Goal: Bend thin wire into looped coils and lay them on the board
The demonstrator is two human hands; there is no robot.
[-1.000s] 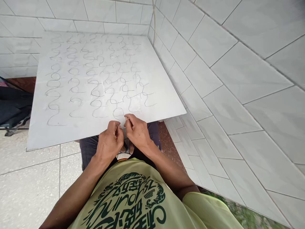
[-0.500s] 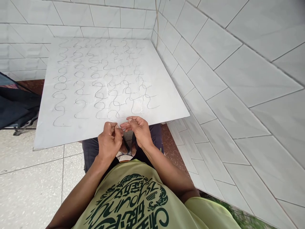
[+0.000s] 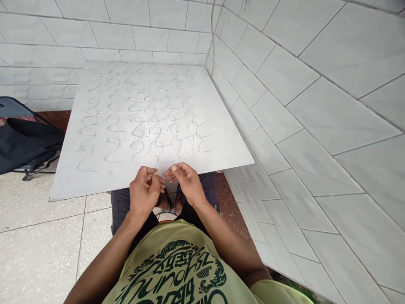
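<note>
A white board [image 3: 68, 169] lies in front of me, with rows of thin, dark, curved strands [image 3: 138, 126] across its top; I cannot tell what they are made of. Just off the board's near edge, my left hand [image 3: 145, 188] is closed, thumb and index finger pinched together. Whatever it grips is too fine to name. Close beside it, my right hand [image 3: 188, 183] makes a pinch too, with a tiny pale glint at the fingertips that I cannot identify. A narrow gap separates the two sets of fingertips.
White tiled walls [image 3: 284, 126] meet in a corner behind and to the right of the board, with a thin cable [image 3: 213, 42] running down there. On the left stands a dark fabric item on a frame [image 3: 28, 143]. Speckled floor tiles [image 3: 38, 236] lie below.
The view has tilted up slightly, so the board and hands sit lower in it. Both hands keep their pinches, and the fingertips are a little further apart.
</note>
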